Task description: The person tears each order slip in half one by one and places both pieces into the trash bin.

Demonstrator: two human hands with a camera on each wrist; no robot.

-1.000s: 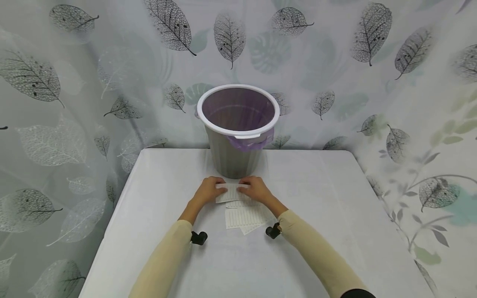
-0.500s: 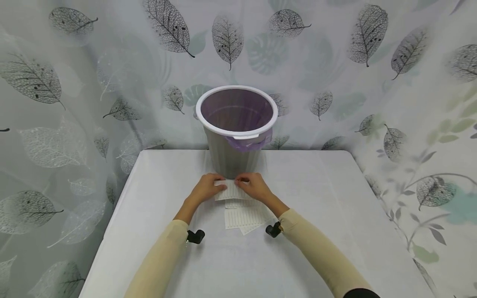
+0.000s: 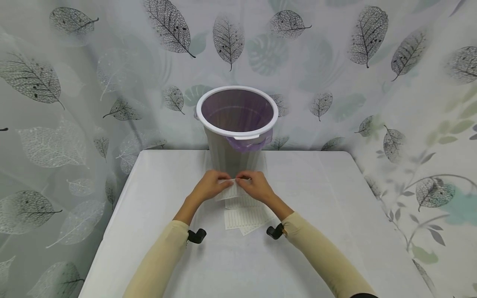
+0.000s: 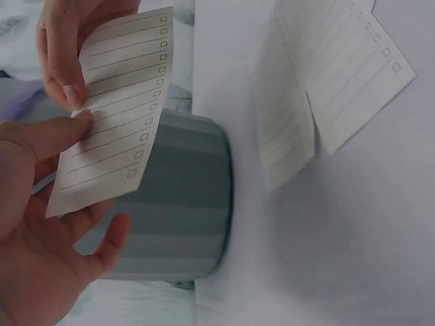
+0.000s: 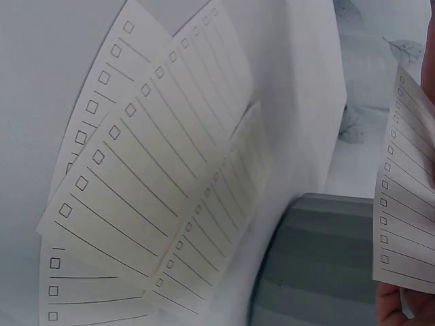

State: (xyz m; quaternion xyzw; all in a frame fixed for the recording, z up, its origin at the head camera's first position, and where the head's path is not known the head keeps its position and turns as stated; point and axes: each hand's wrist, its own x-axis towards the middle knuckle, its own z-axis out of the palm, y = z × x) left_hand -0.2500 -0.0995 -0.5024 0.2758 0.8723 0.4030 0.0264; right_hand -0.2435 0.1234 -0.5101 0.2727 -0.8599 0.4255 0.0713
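Note:
My left hand (image 3: 209, 185) and right hand (image 3: 257, 186) hold one white checklist sheet (image 4: 115, 115) between them, just in front of a grey bin (image 3: 232, 156). In the left wrist view the left thumb (image 4: 64, 132) presses on the sheet's printed face, with fingers behind it. The right hand (image 4: 88, 41) pinches its other end at the top of that view. The sheet is raised and tilted, its ruled lines and small boxes showing. Below it, several similar sheets (image 5: 129, 170) lie overlapping on the table.
The bin has a white rim (image 3: 238, 135) and a purple liner (image 3: 247, 145) folded over it. A white table (image 3: 316, 198) spreads out on both sides. Behind it hangs a leaf-patterned curtain (image 3: 253, 54). Small black cameras (image 3: 197, 236) sit at both wrists.
Both hands have risen slightly toward the bin with the sheet. The right hand has shifted left along its top edge, and the two hands' fingertips are now nearer each other.

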